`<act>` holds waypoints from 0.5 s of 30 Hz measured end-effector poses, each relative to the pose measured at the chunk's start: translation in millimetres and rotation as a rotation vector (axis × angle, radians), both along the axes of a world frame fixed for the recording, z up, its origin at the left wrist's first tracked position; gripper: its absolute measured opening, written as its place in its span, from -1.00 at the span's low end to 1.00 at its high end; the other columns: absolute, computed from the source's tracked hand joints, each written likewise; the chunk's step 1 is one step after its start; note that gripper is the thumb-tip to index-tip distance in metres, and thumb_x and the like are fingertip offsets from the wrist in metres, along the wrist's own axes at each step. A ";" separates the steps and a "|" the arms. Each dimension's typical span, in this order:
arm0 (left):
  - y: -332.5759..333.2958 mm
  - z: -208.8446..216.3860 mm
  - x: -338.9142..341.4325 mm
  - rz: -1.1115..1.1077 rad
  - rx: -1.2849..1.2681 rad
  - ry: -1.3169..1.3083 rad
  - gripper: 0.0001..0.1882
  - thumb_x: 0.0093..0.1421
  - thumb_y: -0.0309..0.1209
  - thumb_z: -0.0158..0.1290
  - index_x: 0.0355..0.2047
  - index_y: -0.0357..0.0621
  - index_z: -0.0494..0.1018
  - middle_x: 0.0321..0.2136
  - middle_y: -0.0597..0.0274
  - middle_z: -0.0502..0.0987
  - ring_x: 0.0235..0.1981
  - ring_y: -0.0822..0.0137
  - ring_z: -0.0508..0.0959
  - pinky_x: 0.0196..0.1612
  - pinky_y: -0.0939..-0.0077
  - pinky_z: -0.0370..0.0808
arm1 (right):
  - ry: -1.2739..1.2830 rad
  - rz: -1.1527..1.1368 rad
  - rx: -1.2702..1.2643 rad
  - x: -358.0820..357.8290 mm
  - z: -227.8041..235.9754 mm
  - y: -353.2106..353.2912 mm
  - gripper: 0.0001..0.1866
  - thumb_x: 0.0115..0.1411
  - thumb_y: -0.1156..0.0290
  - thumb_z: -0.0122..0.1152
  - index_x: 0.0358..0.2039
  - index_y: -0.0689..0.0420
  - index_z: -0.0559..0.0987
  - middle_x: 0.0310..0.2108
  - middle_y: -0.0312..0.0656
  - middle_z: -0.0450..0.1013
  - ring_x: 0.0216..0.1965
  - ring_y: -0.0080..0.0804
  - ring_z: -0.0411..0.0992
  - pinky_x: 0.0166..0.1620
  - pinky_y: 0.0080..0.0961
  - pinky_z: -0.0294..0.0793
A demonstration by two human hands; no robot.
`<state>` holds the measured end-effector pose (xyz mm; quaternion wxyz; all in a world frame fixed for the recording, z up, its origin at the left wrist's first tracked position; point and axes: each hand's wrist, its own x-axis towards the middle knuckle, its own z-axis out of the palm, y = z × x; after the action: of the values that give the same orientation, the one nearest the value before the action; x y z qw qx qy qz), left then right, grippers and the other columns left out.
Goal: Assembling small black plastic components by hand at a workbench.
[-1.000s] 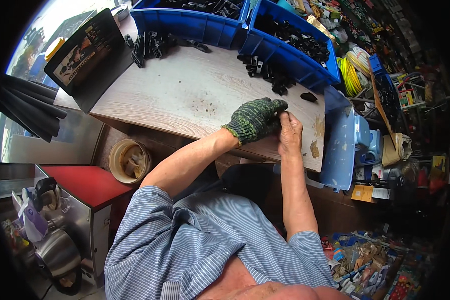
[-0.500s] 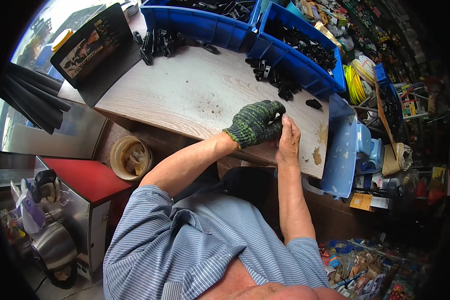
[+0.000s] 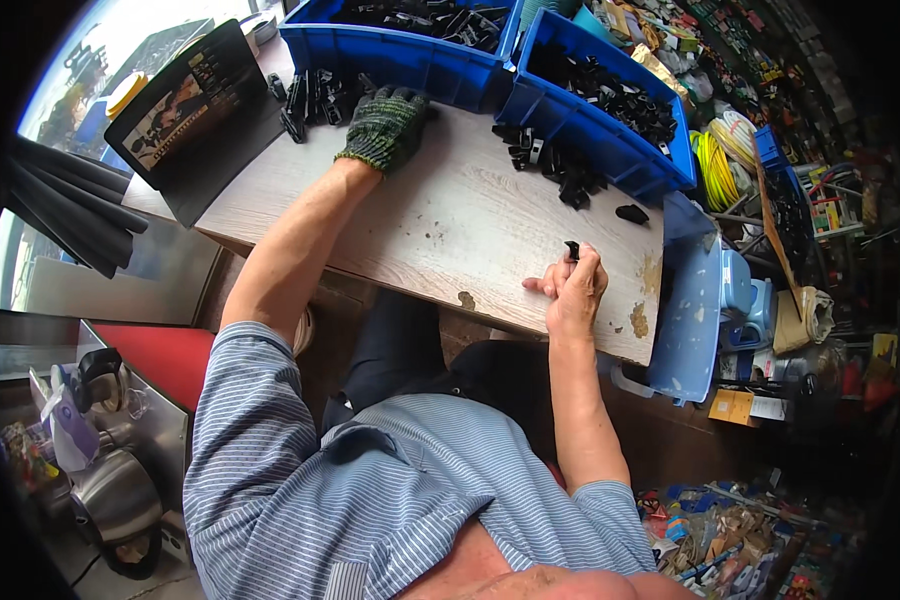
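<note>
My left hand (image 3: 385, 130) wears a dark green knit glove and reaches to the far side of the table. It lies beside a pile of black plastic clip-like parts (image 3: 317, 98), and the edge of a dark piece shows at its right. Its fingers bend downward, and what is under them is hidden. My bare right hand (image 3: 578, 290) is over the table's right part, with a small black plastic piece (image 3: 572, 250) pinched between thumb and forefinger. More black parts (image 3: 560, 165) lie beyond it, and a single black piece (image 3: 631, 213) sits to their right.
Two blue bins, the left one (image 3: 400, 62) and the right one (image 3: 595, 125), hold many black parts at the back of the table (image 3: 450, 220). A dark folding panel (image 3: 215, 125) stands at left. A pale blue tub (image 3: 685, 320) is beside the right edge; a metal kettle (image 3: 115, 500) stands lower left.
My hands were together near the table's front edge. The gloved left hand has moved away, far and left, to the black parts. The right hand stayed near its place and now shows a black piece.
</note>
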<state>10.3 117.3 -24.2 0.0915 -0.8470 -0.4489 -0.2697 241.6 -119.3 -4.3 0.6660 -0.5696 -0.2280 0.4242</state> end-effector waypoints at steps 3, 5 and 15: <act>-19.1 2.0 12.7 -0.141 -0.103 0.007 -0.76 0.25 -0.28 -0.02 -0.15 0.00 0.56 -0.21 0.08 0.58 -0.11 0.03 0.55 -0.03 0.02 0.42 | -0.030 -0.005 0.012 -0.6 0.7 -0.5 -0.54 0.32 0.07 -0.06 -0.67 0.01 0.26 -0.83 -0.43 -0.03 -0.78 -0.57 0.06 -0.58 -0.24 0.57; -40.1 4.7 24.5 -0.211 -0.090 0.013 -0.77 0.27 -0.27 0.00 -0.12 0.04 0.55 -0.25 0.07 0.58 -0.16 0.01 0.55 -0.10 0.05 0.45 | -0.054 -0.022 0.007 -0.1 2.8 0.1 -0.54 0.33 0.08 -0.05 -0.67 0.01 0.26 -0.83 -0.43 -0.02 -0.77 -0.57 0.07 -0.59 -0.25 0.57; -102.4 7.4 37.3 -0.327 -0.296 -0.300 -0.81 0.28 -0.36 0.05 -0.15 -0.11 0.55 -0.40 0.04 0.54 -0.31 -0.05 0.54 -0.30 0.08 0.49 | 0.018 -0.083 0.013 -3.9 -2.8 4.1 -0.54 0.33 0.06 -0.11 -0.64 0.05 0.27 -0.84 -0.41 -0.06 -0.78 -0.55 0.05 -0.62 -0.20 0.57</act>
<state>47.6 14.9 -16.7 -0.1459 -0.8631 -0.3490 -0.3346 237.7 -115.1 -7.1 0.6886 -0.5705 -0.2012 0.3999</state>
